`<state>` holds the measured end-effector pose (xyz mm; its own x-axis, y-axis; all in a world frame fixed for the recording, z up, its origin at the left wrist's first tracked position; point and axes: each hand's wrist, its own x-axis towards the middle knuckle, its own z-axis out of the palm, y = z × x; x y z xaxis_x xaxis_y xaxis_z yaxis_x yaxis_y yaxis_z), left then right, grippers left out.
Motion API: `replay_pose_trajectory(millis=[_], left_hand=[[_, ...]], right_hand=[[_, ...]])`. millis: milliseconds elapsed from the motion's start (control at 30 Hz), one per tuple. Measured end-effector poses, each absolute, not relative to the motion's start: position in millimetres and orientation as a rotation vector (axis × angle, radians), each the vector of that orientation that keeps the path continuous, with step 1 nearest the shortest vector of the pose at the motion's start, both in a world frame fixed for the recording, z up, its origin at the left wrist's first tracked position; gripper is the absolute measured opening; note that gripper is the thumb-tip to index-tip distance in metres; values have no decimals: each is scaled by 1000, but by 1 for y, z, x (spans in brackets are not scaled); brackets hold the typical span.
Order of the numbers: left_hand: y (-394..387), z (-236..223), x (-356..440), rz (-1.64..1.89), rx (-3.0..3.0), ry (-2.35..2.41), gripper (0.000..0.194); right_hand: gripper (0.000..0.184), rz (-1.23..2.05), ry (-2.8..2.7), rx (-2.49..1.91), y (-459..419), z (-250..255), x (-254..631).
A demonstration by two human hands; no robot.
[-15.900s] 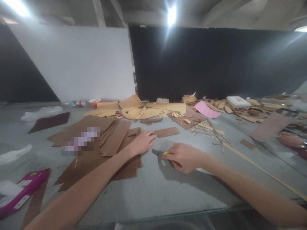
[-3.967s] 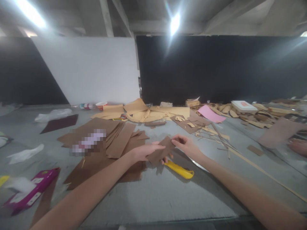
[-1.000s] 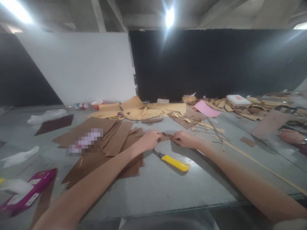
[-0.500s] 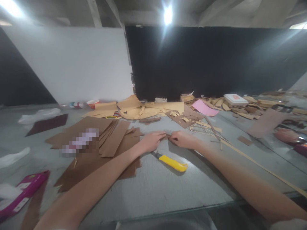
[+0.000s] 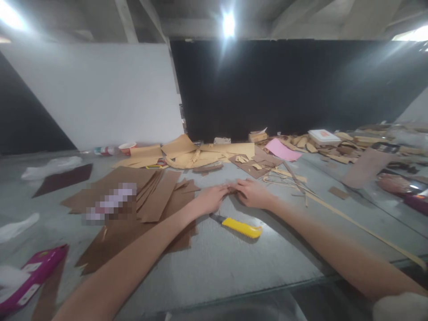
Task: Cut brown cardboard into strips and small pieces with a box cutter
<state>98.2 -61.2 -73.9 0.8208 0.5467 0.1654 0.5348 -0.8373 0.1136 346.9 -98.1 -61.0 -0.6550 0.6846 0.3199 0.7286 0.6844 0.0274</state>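
Note:
My left hand (image 5: 211, 199) and my right hand (image 5: 251, 193) meet above the middle of the grey table, their fingertips touching or nearly so. Between them they pinch a small brown piece (image 5: 231, 190), mostly covered by the fingers; its material and shape are too blurred to tell. Just below the hands lies a yellow utility knife (image 5: 242, 227), its dark blade pointing up and left toward my left hand. Under and beside my left forearm spread several brown sheets (image 5: 160, 196), some cut into strips, in a loose overlapping pile.
Tan sheets and offcuts (image 5: 182, 154) lie along the back, beside a pink sheet (image 5: 282, 149) and a white box (image 5: 323, 137). A long tan strip (image 5: 363, 227) runs down the right. At the left sit a magenta packet (image 5: 36, 274) and a dark sheet (image 5: 63, 179).
My right hand has turned slightly and its fingers have come closer to my left fingertips, covering more of the small brown piece. The view has shifted a little; the knife stays put.

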Motion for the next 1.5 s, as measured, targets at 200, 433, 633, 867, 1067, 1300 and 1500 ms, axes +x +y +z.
replay_pose_trajectory(millis=[200,433,633,867,1067,1300,1500], left_hand=[[-66,-65,101,249,2903,926,59],[-69,-63,102,245,2906,941,59],[-69,-65,101,240,2888,943,59],[-69,-67,99,287,2869,915,57],[-67,-73,97,388,2800,891,59],[-67,-74,98,424,2731,882,60],[-66,-76,100,381,2716,965,64]], right_hand=[[36,-229,-2661,-1428,-105,-60,339],[34,-88,-2590,-1781,-122,-36,356],[34,-41,-2545,-1597,-120,-35,366],[36,-41,-2462,-1470,-106,-57,371],[31,-6,-2518,-1386,-103,-63,371],[39,-110,-2560,-1352,-107,-63,367],[59,-213,-2579,-1229,-107,-70,354]])
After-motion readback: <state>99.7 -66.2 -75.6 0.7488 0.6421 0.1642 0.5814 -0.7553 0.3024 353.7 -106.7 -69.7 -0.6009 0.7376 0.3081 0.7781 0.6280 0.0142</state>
